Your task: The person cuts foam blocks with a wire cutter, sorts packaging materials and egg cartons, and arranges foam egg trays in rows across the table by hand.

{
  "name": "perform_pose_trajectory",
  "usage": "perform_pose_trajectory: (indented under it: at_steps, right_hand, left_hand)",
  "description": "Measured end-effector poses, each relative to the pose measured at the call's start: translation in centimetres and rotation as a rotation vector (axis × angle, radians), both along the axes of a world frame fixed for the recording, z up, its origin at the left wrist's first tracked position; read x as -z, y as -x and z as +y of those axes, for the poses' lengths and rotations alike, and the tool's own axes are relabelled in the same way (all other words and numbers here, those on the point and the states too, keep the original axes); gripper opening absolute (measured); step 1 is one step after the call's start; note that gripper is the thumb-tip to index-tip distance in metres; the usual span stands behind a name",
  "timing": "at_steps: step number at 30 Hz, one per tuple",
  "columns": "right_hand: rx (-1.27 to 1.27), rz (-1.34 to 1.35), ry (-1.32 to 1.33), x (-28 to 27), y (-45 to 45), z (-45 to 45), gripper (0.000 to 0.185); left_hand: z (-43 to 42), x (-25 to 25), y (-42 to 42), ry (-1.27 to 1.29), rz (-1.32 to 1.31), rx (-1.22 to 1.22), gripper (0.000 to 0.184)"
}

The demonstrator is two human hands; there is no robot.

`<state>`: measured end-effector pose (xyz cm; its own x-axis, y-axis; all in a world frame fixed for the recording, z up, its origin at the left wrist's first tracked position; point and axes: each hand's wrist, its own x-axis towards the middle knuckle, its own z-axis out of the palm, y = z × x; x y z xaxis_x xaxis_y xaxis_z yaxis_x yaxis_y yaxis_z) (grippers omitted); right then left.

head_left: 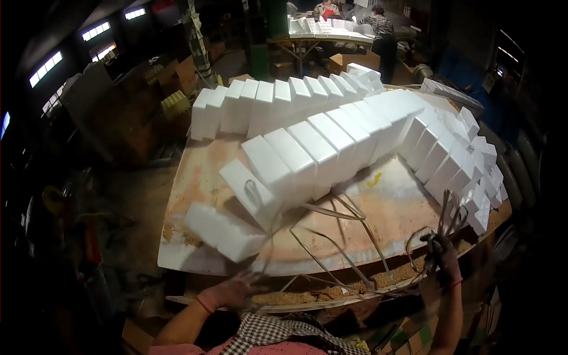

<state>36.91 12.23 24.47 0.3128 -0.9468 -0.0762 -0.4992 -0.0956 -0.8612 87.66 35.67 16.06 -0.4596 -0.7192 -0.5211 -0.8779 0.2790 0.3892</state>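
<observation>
The middle row of white blocks (319, 148) runs slantwise across the surface (198, 165), its blocks leaning one against another. On its near side lie loose, pale straps (334, 212), crossing each other and reaching over the surface's near edge. To the right of the row and nearer the person, the right hand (441, 251) is closed around a bunch of these straps, whose ends stand up and loop outward. The left hand (234, 290) is below the row's left end, blurred, fingers stretched toward the right; I cannot tell whether it has hold of a strap. Between that hand and the row, a blurred white block (222, 231) lies tipped over, near the row's last block. Beyond the row stands a back row of white blocks (284, 100); at its right end, a jumbled pile of white blocks (482, 163) spreads along the surface's edge. Far behind the row, two people are at another surface (331, 38) bearing white pieces.
</observation>
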Motion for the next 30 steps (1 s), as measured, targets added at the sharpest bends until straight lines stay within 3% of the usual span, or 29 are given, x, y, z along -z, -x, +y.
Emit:
perform_pose_trajectory:
  at_steps: [1, 2, 3, 4, 6, 7, 9, 10, 11, 13, 14, 15, 16, 17, 18, 20, 21, 22, 23, 24, 26, 27, 30]
  right_hand:
    - [-0.008, -0.006, 0.01, -1.0, -3.0, -0.6, 0.028]
    - [0.014, -0.191, -0.047, -1.3, -6.3, -0.5, 0.028]
    - [-0.036, -0.505, -0.193, -1.0, -9.3, -1.0, 0.031]
    - [-0.123, -0.294, -0.014, -1.3, -13.1, -0.2, 0.033]
    - [-0.352, -0.344, -0.004, -0.3, -19.7, 2.8, 0.036]
    - [-0.527, -0.063, 0.317, -0.3, -22.7, 4.1, 0.043]
    - [-0.731, -0.044, 0.536, 1.2, -28.9, 6.3, 0.059]
    - [-0.716, 0.04, 0.472, 4.4, -31.4, 7.8, 0.059]
    - [-0.703, 0.128, 0.411, 7.6, -33.9, 9.2, 0.06]
    - [-0.628, 0.056, 0.203, 14.2, -35.3, 12.0, 0.054]
    - [-0.564, 0.014, 0.089, 15.8, -34.9, 13.8, 0.051]
    - [-0.492, -0.033, -0.02, 17.4, -34.5, 15.6, 0.049]
    - [-0.376, -0.099, -0.132, 16.5, -34.4, 17.1, 0.045]
    - [-0.306, 0.09, -0.297, 16.3, -33.6, 18.4, 0.041]
    - [-0.561, 0.418, -0.18, 18.9, -32.1, 18.9, 0.042]
    - [-0.504, 0.38, -0.251, 16.6, -31.3, 20.6, 0.044]
    - [-0.458, 0.326, -0.371, 18.7, -30.6, 21.7, 0.044]
    - [-0.418, 0.27, -0.488, 21.1, -29.9, 22.6, 0.044]
    - [-0.437, 0.257, -0.492, 21.4, -29.6, 22.9, 0.043]
    - [-0.402, 0.258, -0.492, 21.4, -28.7, 23.1, 0.043]
    - [-0.618, 0.396, -0.237, 17.9, -27.6, 22.4, 0.043]
    - [-0.672, 0.567, 0.018, 16.3, -26.3, 22.4, 0.044]
    - [-0.58, 0.585, 0.167, 15.5, -19.1, 22.8, 0.044]
  left_hand:
    - [2.6, 4.0, -0.9, -0.282, 0.091, -0.243, 0.071]
    - [1.7, -1.2, -0.7, -0.192, 0.126, -0.148, 0.07]
    - [2.3, -6.3, -1.7, -0.08, 0.262, -0.264, 0.065]
    - [3.2, -9.6, -3.7, 0.026, 0.395, -0.378, 0.059]
    - [4.8, -9.1, -9.8, 0.076, 1.326, -0.337, 0.058]
    - [6.5, -7.8, -11.7, 0.071, 1.498, -0.712, 0.061]
    - [6.9, -4.7, -13.4, 0.197, 1.331, -1.296, 0.069]
    - [6.3, -2.5, -14.0, 0.288, 1.004, -1.456, 0.074]
    - [6.2, -0.7, -14.1, 0.192, 0.976, -1.494, 0.076]
    - [7.6, -0.1, -13.8, -0.261, 1.242, -1.306, 0.08]
    - [7.4, -1.2, -13.5, -0.353, 1.187, -1.103, 0.082]
    - [5.9, -2.9, -12.8, -0.163, 0.956, -0.731, 0.072]
    - [6.2, -3.1, -13.1, -0.044, 0.833, -0.529, 0.067]
    - [6.8, -3.5, -13.2, 0.013, 0.793, -0.518, 0.064]
    - [7.1, -3.5, -13.4, 0.073, 0.755, -0.51, 0.06]
    - [6.5, -2.9, -14.6, -0.098, 0.878, -0.59, 0.053]
    - [6.1, -3.3, -15.1, -0.032, 0.917, -0.559, 0.046]
    - [5.5, -5.1, -14.6, -0.044, 1.104, -0.7, 0.04]
    - [5.9, -3.8, -16.3, 0.038, 1.114, -0.851, 0.037]
    - [5.5, -2.7, -18.9, 0.048, 1.36, -0.891, 0.035]
    - [3.3, -3.3, -22.5, 0.276, 1.389, -1.015, 0.035]
    - [2.0, -4.0, -24.5, 0.397, 1.336, -1.052, 0.034]
    - [-2.3, -6.2, -29.0, 0.674, 1.077, -1.027, 0.034]
